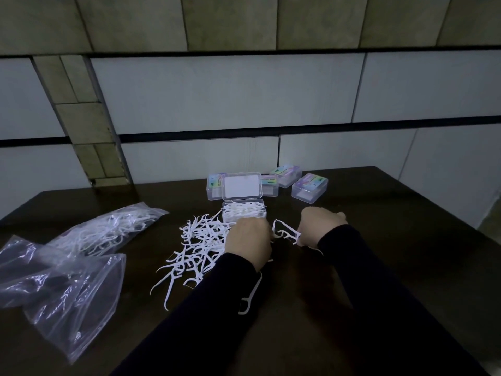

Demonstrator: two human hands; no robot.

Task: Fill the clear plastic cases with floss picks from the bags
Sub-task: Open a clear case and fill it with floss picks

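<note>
Head view recorded both hands at work in front of the open case (244, 213), which stood on the dark table (379, 240) with its lid up and picks already heaped inside. The right hand (322, 226) was clenched on a small bundle of picks (284, 232); the left hand (248, 240) rested at the edge of the loose pile (200, 245), fingers hidden, so its grip could not be determined. 1 bag (105, 229) still held picks; a second bag (67, 289) lay nearer. 4 closed cases (309, 188) stood behind. In my judgement, the bundle should be aligned heads together before lowering, since crossed handles would likely snag the rim.
</note>
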